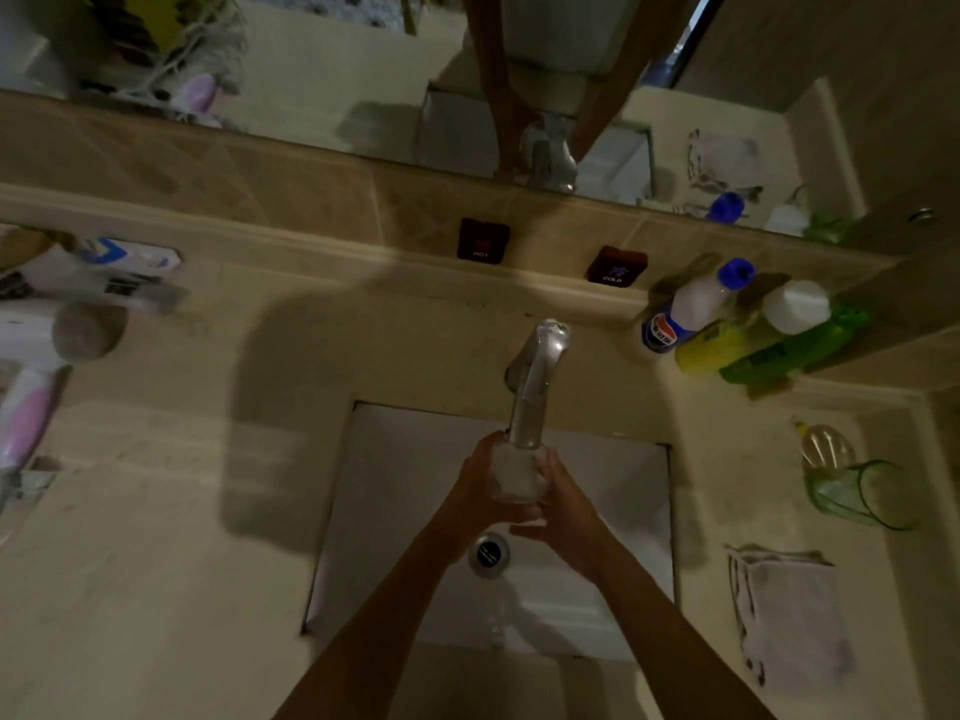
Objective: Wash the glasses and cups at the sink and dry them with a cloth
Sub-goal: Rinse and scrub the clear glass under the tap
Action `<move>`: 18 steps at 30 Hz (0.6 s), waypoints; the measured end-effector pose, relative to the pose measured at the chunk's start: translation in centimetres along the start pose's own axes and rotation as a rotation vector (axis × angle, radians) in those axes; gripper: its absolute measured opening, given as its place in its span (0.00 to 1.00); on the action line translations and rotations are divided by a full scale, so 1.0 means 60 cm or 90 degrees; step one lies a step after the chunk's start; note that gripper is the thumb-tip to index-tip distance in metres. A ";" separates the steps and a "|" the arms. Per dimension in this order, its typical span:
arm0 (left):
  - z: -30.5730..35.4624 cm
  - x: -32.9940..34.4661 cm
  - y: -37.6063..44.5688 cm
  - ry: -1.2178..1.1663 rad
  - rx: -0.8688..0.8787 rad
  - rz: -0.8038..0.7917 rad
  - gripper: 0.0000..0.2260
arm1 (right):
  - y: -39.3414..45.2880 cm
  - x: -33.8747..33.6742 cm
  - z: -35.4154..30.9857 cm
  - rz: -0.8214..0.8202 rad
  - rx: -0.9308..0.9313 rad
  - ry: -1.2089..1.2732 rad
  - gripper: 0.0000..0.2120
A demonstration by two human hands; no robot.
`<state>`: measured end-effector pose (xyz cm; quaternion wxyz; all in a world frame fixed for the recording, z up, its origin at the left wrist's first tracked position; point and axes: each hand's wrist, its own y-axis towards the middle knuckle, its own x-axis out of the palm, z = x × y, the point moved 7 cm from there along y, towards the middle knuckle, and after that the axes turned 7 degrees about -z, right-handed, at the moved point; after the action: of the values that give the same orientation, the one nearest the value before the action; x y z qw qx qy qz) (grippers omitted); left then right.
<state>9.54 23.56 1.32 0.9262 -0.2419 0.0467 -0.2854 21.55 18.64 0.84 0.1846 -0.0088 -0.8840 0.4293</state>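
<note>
Head view: clear glass [517, 478] held under tap [532, 402], over sink [623, 511]. Left hand [480, 483] fingers wrapped round it; right hand [563, 506] fingers pressed vs. its far side. Rinse w/ slow rotation, firm grip — wet glass likely slippery. Cloth [789, 615] & green glass [865, 493] on desk [156, 563], well right of fingers.
</note>
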 end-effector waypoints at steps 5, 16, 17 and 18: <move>-0.007 -0.005 -0.001 -0.093 -0.005 -0.020 0.50 | 0.020 0.021 -0.014 0.032 -0.055 0.080 0.27; -0.047 -0.022 -0.024 -0.299 -0.145 -0.141 0.18 | 0.050 -0.008 0.013 0.114 -0.045 0.053 0.23; -0.056 -0.025 -0.026 -0.321 -0.142 -0.127 0.18 | 0.052 -0.004 0.011 0.104 -0.041 0.035 0.22; -0.068 -0.030 -0.028 -0.334 -0.144 -0.103 0.19 | 0.056 -0.001 0.017 0.096 -0.031 0.034 0.22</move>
<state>6.26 21.65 -1.59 0.8480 -0.4124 -0.1823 -0.2787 20.81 19.99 -2.31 0.1753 -0.0914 -0.8857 0.4201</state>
